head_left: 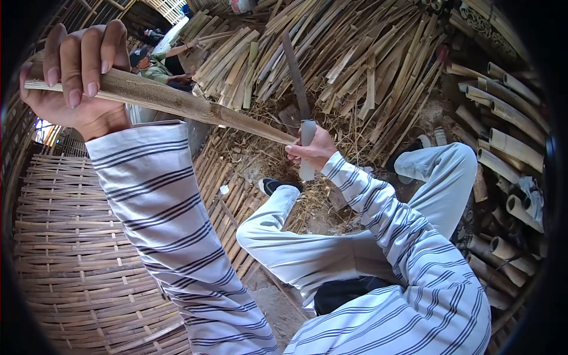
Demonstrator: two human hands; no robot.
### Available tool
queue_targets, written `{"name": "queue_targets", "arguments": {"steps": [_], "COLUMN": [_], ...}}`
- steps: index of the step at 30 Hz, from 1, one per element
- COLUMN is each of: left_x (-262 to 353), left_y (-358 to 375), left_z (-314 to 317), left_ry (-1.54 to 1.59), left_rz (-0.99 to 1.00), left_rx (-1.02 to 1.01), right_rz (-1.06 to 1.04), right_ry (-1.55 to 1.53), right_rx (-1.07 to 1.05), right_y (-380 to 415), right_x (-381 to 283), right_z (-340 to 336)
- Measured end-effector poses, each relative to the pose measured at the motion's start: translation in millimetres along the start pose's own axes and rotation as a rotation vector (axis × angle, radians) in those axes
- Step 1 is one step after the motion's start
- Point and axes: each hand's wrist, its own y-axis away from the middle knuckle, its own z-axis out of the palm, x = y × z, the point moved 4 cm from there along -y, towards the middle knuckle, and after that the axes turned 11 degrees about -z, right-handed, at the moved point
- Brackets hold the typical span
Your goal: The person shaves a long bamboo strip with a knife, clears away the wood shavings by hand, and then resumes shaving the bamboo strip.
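Note:
A long split bamboo strip (pixel 177 102) slants across the upper left of the head view, broad near me on the left and narrowing toward the middle. My left hand (pixel 92 71) is raised, its fingers curled over the broad end. The narrow end meets my right hand (pixel 320 147), which is closed around the pale handle of a machete (pixel 295 74). Its dark, long blade points up and away from me, with the strip's tip right at the fingers and handle. Below both hands are bamboo shavings (pixel 316 210) on the ground, between my feet.
A big heap of split bamboo strips (pixel 378 65) fills the far side. Cut bamboo tubes (pixel 515 148) are stacked at the right. A woven bamboo panel (pixel 83 236) lies at the left. Another person (pixel 157 68) sits beyond my left hand, an arm stretched toward the strips.

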Motion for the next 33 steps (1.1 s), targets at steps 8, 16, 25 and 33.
{"name": "queue_targets", "arguments": {"steps": [8, 16, 25, 33], "left_x": [4, 5, -7, 1], "left_y": [-8, -22, -30, -21], "left_z": [-11, -16, -4, -7], "left_ry": [-0.053, -0.109, -0.009, -0.049], "left_rz": [-0.061, -0.03, 0.018, -0.023], "left_rx": [-0.021, 0.019, 0.006, 0.056], "right_rz": [0.089, 0.124, 0.125, 0.037], "right_ry": [-0.333, -0.381, -0.368, -0.187], "right_rx": [0.029, 0.023, 0.149, 0.327], "right_y": [-4, -4, 3, 0], "right_x": [-22, -16, -41, 0], "right_z": [-2, 5, 4, -27]}}
